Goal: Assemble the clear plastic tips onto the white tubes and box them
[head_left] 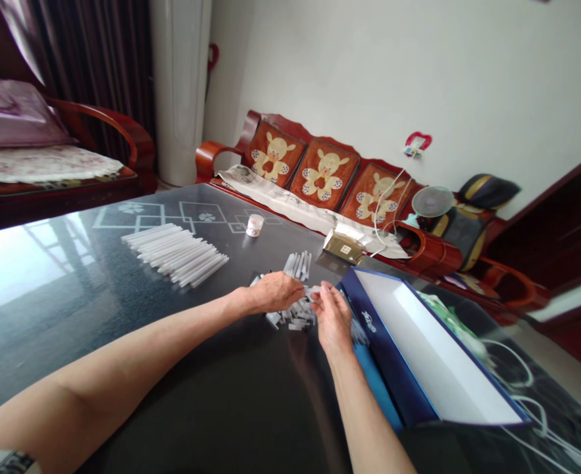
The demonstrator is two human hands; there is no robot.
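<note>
My left hand (275, 291) and my right hand (333, 317) meet over a small heap of short white tube pieces (293, 316) on the dark glossy table (122, 342). Both hands pinch one small white piece (312, 290) between their fingertips. A short row of similar white pieces (298, 264) lies just beyond the hands. A fanned stack of long white tubes (176, 251) lies further left on the table.
An open blue box with a white inside (433, 349) stands right of my right hand. A small white jar (254, 225) and a gold packet (343, 245) sit at the far table edge. A red wooden sofa with cushions (322, 174) and a small fan (432, 201) stand behind.
</note>
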